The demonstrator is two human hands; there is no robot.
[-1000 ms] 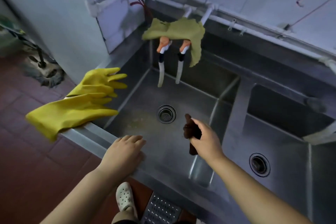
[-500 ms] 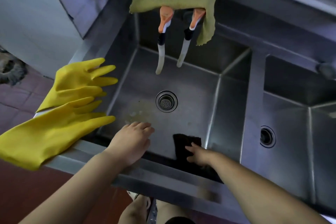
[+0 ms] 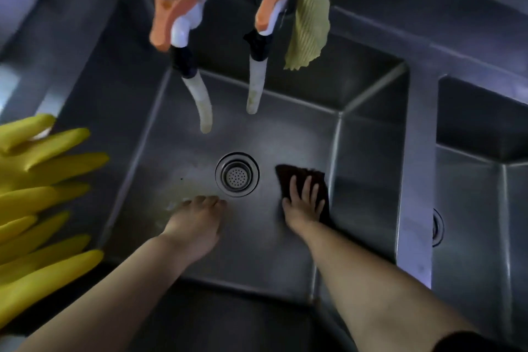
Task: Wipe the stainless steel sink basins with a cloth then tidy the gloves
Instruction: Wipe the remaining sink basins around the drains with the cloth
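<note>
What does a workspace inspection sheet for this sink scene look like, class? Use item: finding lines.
Surface: left sink basin, steel, yellowish stain near drain.
Job's things: dark cloth flat on basin floor; yellow gloves on left rim.
Clutter: green cloth draped over taps.
Grips: right hand presses cloth, fingers spread; left hand flat on basin floor.
Cables: nothing seen; two tap hoses.
Surroundings: second basin to the right.

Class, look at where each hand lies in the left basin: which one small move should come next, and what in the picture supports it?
Probably sweep the dark cloth leftward across the basin floor. The right hand presses it flat just right of the drain, while a yellowish smear lies left of the drain, near the left hand.
</note>
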